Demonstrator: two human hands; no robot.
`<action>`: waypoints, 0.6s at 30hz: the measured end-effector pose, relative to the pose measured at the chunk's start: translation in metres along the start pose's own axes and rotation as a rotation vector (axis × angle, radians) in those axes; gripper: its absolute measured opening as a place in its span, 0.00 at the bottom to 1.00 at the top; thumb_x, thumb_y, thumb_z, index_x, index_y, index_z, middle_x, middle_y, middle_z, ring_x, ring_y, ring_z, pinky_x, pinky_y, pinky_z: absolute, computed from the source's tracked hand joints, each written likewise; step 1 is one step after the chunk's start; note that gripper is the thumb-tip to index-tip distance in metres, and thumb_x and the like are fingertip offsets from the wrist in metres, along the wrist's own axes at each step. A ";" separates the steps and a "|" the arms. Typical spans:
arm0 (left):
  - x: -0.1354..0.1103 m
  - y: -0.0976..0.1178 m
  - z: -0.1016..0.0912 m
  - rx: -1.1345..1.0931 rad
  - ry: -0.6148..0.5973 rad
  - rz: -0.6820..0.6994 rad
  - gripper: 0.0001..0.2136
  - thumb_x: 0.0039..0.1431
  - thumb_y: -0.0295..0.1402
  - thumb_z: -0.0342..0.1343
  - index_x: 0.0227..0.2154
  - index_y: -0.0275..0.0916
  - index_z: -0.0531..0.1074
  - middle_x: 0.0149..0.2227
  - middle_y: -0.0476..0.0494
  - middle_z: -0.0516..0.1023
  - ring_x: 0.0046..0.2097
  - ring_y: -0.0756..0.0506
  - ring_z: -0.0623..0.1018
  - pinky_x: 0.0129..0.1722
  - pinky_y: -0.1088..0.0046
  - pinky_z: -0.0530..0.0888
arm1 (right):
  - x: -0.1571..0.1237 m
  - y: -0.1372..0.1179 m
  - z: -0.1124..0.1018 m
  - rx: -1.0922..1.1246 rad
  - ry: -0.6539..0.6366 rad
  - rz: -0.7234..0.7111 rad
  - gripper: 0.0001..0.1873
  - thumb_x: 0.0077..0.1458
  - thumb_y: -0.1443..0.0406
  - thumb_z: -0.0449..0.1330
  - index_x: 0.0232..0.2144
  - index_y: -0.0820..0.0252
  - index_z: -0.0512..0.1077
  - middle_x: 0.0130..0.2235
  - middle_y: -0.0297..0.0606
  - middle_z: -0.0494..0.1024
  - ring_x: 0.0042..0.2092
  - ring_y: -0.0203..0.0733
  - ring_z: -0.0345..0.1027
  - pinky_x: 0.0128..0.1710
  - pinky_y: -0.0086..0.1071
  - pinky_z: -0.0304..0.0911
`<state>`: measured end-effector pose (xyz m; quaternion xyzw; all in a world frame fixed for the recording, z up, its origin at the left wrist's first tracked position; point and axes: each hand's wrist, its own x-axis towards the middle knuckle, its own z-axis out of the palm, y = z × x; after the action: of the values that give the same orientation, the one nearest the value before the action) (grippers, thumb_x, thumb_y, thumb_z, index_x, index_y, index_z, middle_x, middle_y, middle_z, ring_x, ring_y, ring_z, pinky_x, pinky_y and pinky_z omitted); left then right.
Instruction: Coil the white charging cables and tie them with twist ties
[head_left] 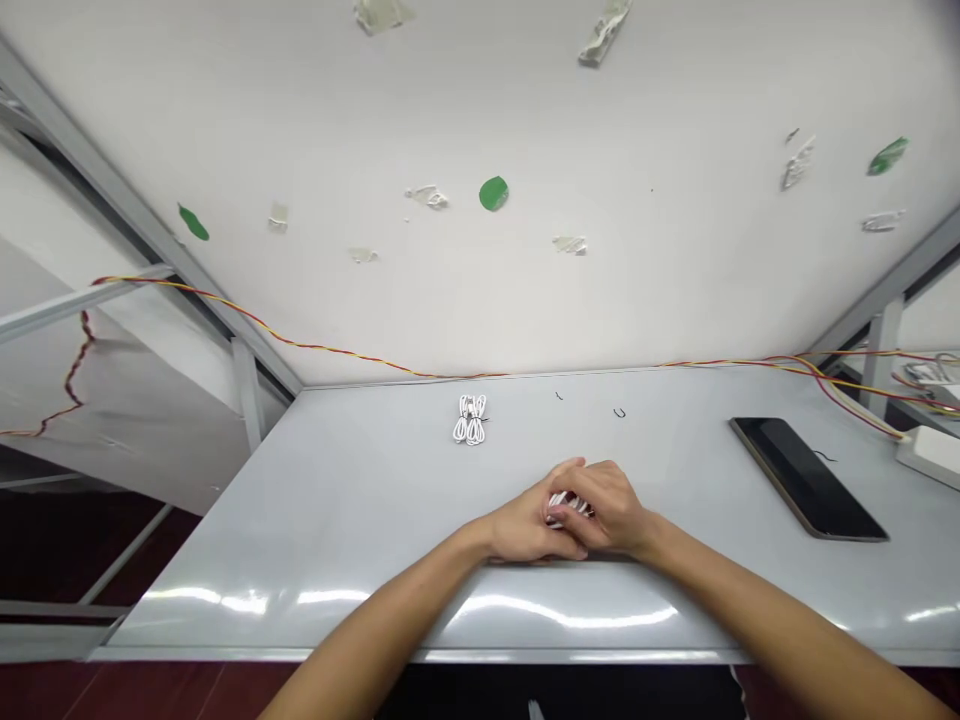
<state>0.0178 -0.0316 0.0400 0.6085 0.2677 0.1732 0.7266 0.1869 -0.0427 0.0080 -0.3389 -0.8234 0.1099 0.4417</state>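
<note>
Bright, diffuse light washes the white wall (450, 120) across the top of the frame, fading to a dark smudge in the upper right corner. Broken white streaks of glare — from a source out of shot — line the front of the gray tabletop (352, 500) at lower left, center and right. A soft shadow sits beneath the left hand (521, 525) and right hand (611, 510); the lower left sinks to near-black. Wide-angle distortion splays the metal rail (112, 185) at left, with fine detail slightly soft.
</note>
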 end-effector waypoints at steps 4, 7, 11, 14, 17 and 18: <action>0.000 0.003 0.002 -0.196 -0.045 -0.139 0.23 0.47 0.30 0.68 0.47 0.42 0.68 0.25 0.57 0.61 0.21 0.56 0.58 0.21 0.78 0.53 | 0.002 0.004 -0.001 -0.168 0.152 0.050 0.22 0.59 0.60 0.57 0.13 0.54 0.64 0.13 0.29 0.62 0.17 0.32 0.51 0.20 0.31 0.48; 0.001 0.005 -0.001 -0.369 -0.041 -0.129 0.16 0.56 0.44 0.63 0.39 0.39 0.69 0.31 0.50 0.68 0.24 0.56 0.60 0.22 0.77 0.54 | 0.006 0.013 -0.010 -0.251 0.264 0.171 0.27 0.61 0.60 0.55 0.11 0.54 0.55 0.11 0.27 0.52 0.16 0.31 0.42 0.19 0.31 0.43; 0.001 0.003 -0.005 -0.448 -0.080 -0.180 0.21 0.61 0.54 0.54 0.40 0.38 0.69 0.41 0.39 0.73 0.25 0.54 0.65 0.23 0.76 0.57 | 0.008 0.020 -0.015 -0.179 0.200 0.278 0.29 0.59 0.55 0.56 0.11 0.54 0.54 0.12 0.27 0.51 0.17 0.31 0.41 0.20 0.31 0.44; 0.000 -0.001 -0.007 -0.457 -0.073 -0.251 0.18 0.57 0.49 0.61 0.33 0.37 0.68 0.32 0.47 0.69 0.23 0.57 0.57 0.22 0.78 0.50 | 0.009 0.021 -0.015 -0.061 0.027 0.285 0.26 0.57 0.53 0.58 0.12 0.54 0.60 0.13 0.29 0.59 0.17 0.32 0.47 0.21 0.31 0.48; 0.003 -0.006 -0.006 -0.433 0.028 -0.225 0.17 0.57 0.47 0.62 0.31 0.36 0.69 0.26 0.54 0.58 0.23 0.57 0.48 0.22 0.77 0.45 | 0.013 0.032 -0.027 -0.018 -0.014 0.359 0.19 0.58 0.49 0.57 0.22 0.53 0.74 0.21 0.33 0.72 0.22 0.36 0.62 0.24 0.32 0.57; 0.004 -0.008 -0.006 -0.413 0.071 -0.209 0.17 0.57 0.48 0.62 0.33 0.36 0.70 0.26 0.54 0.57 0.23 0.56 0.47 0.23 0.76 0.45 | 0.015 0.040 -0.035 -0.027 0.010 0.401 0.20 0.60 0.49 0.54 0.27 0.53 0.76 0.24 0.35 0.75 0.24 0.38 0.65 0.26 0.33 0.59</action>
<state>0.0169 -0.0261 0.0312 0.4094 0.3134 0.1694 0.8400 0.2277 -0.0076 0.0189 -0.5026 -0.7385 0.1831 0.4105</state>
